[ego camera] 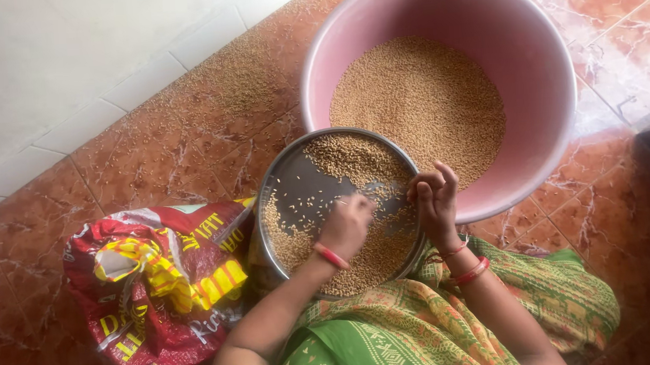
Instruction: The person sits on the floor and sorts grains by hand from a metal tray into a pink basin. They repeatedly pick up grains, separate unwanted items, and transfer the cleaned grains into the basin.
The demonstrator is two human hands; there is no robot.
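Head view: left hand (346, 223) pinches grain (354, 157); right hand (434, 197) grips the steel plate (299, 196).

Reddish marbled tile floor (145, 158), bordered by pale tiles. Stood directly on it: large pink tub (532, 58) holding grain. Lay beside: crumpled red-and-yellow sack (155, 288). Scattered across tiles: loose grain (244, 84).

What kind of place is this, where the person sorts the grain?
Probably the floor of a home, in or near a kitchen. The person sits on reddish marbled floor tiles beside a pale tiled wall, with a pink tub of grain and a round steel plate on the lap.
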